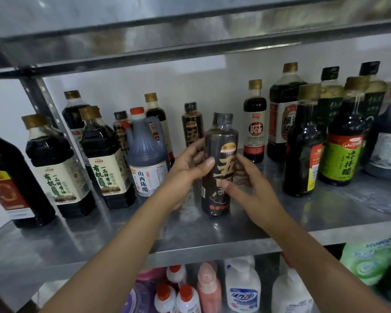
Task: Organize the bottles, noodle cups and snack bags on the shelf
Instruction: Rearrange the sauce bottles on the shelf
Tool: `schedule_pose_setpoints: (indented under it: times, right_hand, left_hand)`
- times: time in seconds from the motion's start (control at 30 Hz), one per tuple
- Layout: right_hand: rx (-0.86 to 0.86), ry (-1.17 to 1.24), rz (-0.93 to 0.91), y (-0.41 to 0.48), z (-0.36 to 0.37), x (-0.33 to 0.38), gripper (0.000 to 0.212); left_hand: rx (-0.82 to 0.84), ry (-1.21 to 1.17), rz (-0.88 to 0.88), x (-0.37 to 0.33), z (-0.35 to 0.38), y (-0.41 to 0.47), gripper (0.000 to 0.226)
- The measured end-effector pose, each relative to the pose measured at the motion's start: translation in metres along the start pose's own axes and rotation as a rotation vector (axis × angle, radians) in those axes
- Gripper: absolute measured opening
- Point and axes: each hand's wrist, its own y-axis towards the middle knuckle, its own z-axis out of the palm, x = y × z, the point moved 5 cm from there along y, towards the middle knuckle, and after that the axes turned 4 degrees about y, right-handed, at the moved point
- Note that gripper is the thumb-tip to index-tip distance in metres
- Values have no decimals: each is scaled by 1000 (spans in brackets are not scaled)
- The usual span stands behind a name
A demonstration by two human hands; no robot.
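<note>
Both hands on the dark bottle (pixel 221 136), which is upright near the middle of the steel shelf (pixel 325 213), toward its front edge. Base on or just off the surface, can't tell. The left hand (pixel 189 164) wraps its left side, thumb across the label. The right hand (pixel 246 184) grasps the right side, thumb on the label, fingers mostly hidden behind. Label partly covered. The matching bottle (pixel 192 125) behind is half hidden by the left hand. The red-label bottle (pixel 7 181) at the left end and the dark jug (pixel 388 141) at the right end are cut off by the frame.

Glossy plastic-wrapped bottle (pixel 219 163) on a smooth, reflective metal shelf (pixel 212 236).
</note>
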Motion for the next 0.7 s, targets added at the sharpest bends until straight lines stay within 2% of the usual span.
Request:
schedule_pose_setpoints:
  times: [0.1,0.2,0.27,0.4,0.47,0.6,0.7]
  right_hand:
    - [59,-54,40,-1,8,4,57]
    - [11,-138,39,-2,15,12,55]
    - [-9,-205,36,-3,20,16,52]
    - [2,-259,105,-6,20,25,63]
    - [8,-285,121,-9,21,28,64]
    - [-79,-431,124,-16,27,34,47]
    - [-110,-531,146,-19,37,32,38]
  left_hand:
    - [36,1,9,-1,-5,-11,50]
    - [-29,80,-26,-3,-5,-20,44]
    - [-99,160,-52,0,-3,-22,48]
    - [-206,192,-71,-1,-1,-28,46]
    - [-229,213,-64,-2,-1,-31,56]
    - [-263,351,-69,-5,3,-36,77]
    - [-251,486,-85,-2,7,-42,69]
